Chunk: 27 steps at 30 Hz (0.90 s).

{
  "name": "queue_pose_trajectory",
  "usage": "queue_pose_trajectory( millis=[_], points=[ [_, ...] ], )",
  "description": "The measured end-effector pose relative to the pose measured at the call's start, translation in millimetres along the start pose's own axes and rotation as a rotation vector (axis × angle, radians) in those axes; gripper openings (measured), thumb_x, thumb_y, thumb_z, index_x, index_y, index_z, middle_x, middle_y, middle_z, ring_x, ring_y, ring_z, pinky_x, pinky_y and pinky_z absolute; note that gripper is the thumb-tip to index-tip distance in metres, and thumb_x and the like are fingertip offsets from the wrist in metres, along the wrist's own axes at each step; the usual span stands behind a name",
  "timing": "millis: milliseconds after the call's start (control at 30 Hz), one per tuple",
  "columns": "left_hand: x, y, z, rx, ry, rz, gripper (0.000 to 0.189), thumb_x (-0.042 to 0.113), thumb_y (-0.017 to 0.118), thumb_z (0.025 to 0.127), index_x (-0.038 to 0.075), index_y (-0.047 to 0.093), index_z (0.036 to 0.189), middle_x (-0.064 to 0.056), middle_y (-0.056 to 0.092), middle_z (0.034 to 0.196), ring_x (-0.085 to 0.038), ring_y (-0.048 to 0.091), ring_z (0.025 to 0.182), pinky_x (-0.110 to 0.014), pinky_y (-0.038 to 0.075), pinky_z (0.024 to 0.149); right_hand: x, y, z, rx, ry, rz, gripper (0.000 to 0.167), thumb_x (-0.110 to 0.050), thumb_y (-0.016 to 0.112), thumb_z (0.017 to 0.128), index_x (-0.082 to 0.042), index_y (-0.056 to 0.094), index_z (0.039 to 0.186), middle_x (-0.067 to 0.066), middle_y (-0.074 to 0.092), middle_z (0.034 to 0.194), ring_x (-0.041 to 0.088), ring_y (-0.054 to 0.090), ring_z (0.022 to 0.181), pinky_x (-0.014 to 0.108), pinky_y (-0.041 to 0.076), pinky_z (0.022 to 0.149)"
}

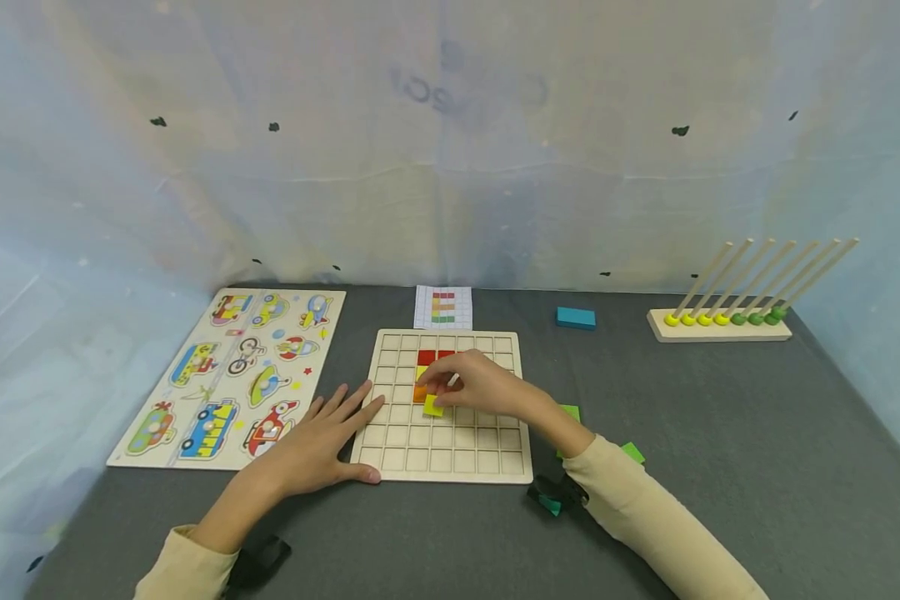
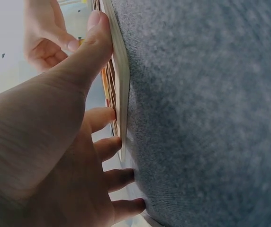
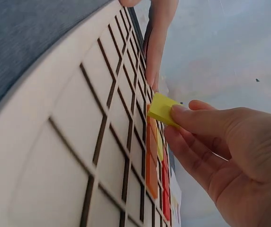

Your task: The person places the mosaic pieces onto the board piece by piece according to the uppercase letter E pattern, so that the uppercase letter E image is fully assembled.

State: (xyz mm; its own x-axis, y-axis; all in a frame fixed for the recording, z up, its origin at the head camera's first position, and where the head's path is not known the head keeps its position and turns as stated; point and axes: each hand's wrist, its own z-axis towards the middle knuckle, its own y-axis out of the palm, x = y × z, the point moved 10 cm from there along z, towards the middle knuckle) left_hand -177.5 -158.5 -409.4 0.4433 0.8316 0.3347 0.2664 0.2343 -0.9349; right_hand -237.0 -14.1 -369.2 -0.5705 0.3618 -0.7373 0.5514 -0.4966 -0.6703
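A pale wooden grid board (image 1: 397, 458) lies flat on the dark table. My right hand (image 1: 480, 385) pinches a yellow square tile (image 3: 163, 109) between thumb and fingers, just above the board's middle. Under and beside that hand, red tiles (image 1: 426, 357), a yellow tile (image 3: 159, 145) and orange tiles (image 3: 151, 177) sit in the grid's cells; the fingers hide part of them. My left hand (image 1: 318, 446) spreads its fingers at the board's left edge, with the thumb at the near left corner. Beyond the board lies a white pattern card (image 1: 461, 310) with coloured rows.
A vehicle picture puzzle board (image 1: 228, 392) is at the left. At the back right stands a peg rack (image 1: 720, 332) with yellow and green beads. A blue block (image 1: 576, 318) lies behind the right arm, and green pieces (image 1: 633, 452) lie around that forearm, partly hidden.
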Motion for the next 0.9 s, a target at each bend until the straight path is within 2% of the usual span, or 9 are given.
queue_pose_trajectory(
  millis=[267,567,900],
  points=[
    [3.0,5.2,2.8,-0.020,0.008,0.002,0.101,0.071,0.064,0.077,0.015,0.032,0.155,-0.015,0.019,0.162,-0.049,0.017,0.144,-0.068,0.018,0.111,1,14,7.4,-0.026,0.009,0.013,0.026,0.000,0.070,0.089,0.000,0.070,0.114,0.003,0.069,0.093,0.010,0.061,0.085,0.022,0.054,0.079],
    [-0.3,2.8,1.5,-0.009,0.000,0.019,0.103,0.075,0.059,0.076,0.016,0.031,0.156,-0.014,0.019,0.162,-0.048,0.017,0.144,-0.068,0.018,0.111,-2,21,12.9,-0.040,-0.016,-0.061,0.024,-0.001,0.070,0.089,-0.002,0.070,0.113,0.003,0.070,0.093,0.010,0.062,0.082,0.020,0.052,0.074],
    [-0.6,-1.0,-1.3,0.000,-0.005,0.015,0.102,0.075,0.060,0.077,0.016,0.031,0.156,-0.014,0.019,0.162,-0.048,0.017,0.144,-0.068,0.018,0.111,-6,25,14.3,-0.023,-0.031,-0.103,0.021,0.002,0.070,0.088,-0.002,0.071,0.108,0.004,0.071,0.097,0.016,0.063,0.084,0.026,0.054,0.079]
  ],
)
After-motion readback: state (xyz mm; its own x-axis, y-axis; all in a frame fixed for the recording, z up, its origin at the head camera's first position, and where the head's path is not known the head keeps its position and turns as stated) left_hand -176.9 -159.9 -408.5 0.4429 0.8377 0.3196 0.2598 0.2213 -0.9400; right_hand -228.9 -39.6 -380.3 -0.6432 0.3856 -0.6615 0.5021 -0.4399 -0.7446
